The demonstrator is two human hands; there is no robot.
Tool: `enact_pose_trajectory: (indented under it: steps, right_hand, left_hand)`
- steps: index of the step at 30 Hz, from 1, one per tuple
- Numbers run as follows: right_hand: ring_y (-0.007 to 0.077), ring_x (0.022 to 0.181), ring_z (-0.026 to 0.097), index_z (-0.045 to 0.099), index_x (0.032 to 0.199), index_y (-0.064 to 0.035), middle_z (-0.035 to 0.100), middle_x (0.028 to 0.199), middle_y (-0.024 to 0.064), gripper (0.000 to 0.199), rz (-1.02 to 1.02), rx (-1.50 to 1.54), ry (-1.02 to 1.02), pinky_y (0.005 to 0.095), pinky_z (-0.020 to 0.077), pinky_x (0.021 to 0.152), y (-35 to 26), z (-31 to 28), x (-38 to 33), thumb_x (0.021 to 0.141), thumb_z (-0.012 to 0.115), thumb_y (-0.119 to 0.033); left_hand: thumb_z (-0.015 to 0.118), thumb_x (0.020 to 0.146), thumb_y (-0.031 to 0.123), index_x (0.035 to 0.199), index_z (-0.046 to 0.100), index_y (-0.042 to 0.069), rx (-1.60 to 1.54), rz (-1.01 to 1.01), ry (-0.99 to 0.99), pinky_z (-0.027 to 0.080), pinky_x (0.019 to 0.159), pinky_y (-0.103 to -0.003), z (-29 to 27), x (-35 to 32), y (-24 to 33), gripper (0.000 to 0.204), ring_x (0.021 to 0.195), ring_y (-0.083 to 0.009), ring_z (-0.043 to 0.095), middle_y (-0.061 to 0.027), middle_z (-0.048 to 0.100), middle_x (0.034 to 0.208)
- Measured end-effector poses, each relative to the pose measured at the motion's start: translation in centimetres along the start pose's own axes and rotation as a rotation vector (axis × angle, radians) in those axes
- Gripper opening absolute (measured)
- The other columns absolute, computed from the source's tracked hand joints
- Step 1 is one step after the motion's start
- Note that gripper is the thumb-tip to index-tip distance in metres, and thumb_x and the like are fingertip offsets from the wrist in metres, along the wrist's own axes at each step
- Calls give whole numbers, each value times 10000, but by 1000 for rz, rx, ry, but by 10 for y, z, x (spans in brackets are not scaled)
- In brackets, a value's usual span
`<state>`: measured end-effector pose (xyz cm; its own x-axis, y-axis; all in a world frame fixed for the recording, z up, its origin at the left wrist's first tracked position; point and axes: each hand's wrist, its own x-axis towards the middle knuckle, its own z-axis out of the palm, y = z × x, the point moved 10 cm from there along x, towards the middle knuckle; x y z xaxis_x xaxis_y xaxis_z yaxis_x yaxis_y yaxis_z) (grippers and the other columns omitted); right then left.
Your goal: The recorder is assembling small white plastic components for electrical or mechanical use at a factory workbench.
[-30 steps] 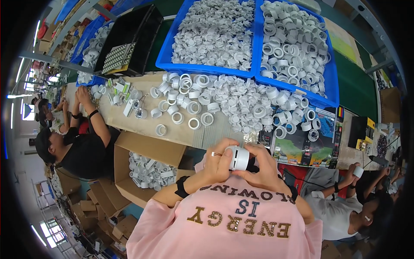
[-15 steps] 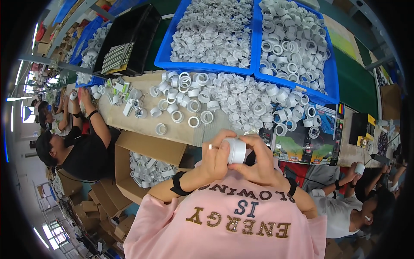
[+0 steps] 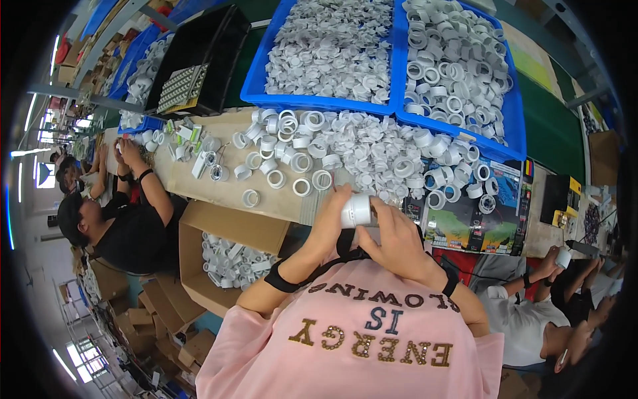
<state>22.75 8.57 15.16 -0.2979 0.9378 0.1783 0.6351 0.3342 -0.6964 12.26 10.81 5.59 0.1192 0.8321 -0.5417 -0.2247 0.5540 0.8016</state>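
Note:
In front of my chest, above the table's near edge, is a white cylindrical plastic housing (image 3: 356,211). My left hand (image 3: 329,223) grips its left side. The fingers of my right hand (image 3: 403,241) curve round its right end, with the thumb close to its lower edge. The palm sides of both hands are hidden. Loose white rings (image 3: 301,187) lie on the table just beyond my left hand, and a heap of small white plastic caps (image 3: 372,149) spreads beyond the housing.
Two blue bins (image 3: 319,104) of white parts stand at the back. A cardboard box (image 3: 229,223) holding white pieces sits below the table's left edge. A black tray (image 3: 199,60) is at the back left. Co-workers sit at left (image 3: 126,236) and right (image 3: 525,319).
The housing and my left hand have moved slightly up and left. My right hand's fingers have straightened somewhat, and its thumb has shifted. The co-workers' hands have moved too.

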Motion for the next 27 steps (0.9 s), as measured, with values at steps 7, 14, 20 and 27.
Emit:
enact_pose_trajectory:
  steps: [7, 14, 20, 27]
  right_hand:
    - [358, 787, 581, 410, 1119, 107, 556, 865, 238, 602, -23, -54, 15, 416, 475, 700, -4, 0, 8, 709, 681, -242]
    - [351, 717, 591, 439, 1038, 96, 567, 774, 219, 552, -43, 70, -40, 405, 492, 646, -11, 7, 0, 691, 674, -262]
    - [353, 645, 601, 439, 977, 112, 570, 693, 222, 518, -60, 67, -115, 406, 501, 599, -16, 12, 1, 708, 660, -271]
    - [391, 569, 604, 419, 994, 111, 585, 647, 220, 541, 0, 58, -213, 440, 500, 548, -12, 29, 3, 714, 680, -271]
  left_hand:
    - [410, 939, 374, 1056, 524, 18, -50, -22, -13, 455, 745, -289, -5, 0, -10, 392, 825, -145, 573, -72, 573, 934]
    - [353, 955, 328, 953, 583, -50, 150, 475, -86, 449, 733, -295, 7, -18, 44, 442, 784, -180, 573, -112, 595, 889]
    - [379, 955, 313, 730, 618, -38, 137, 463, 17, 435, 660, -272, 1, -21, 39, 480, 688, -154, 557, -102, 609, 777]
    - [476, 918, 247, 677, 618, -25, 53, 427, 65, 424, 575, -251, -9, -14, 35, 391, 579, -102, 512, -51, 604, 647]
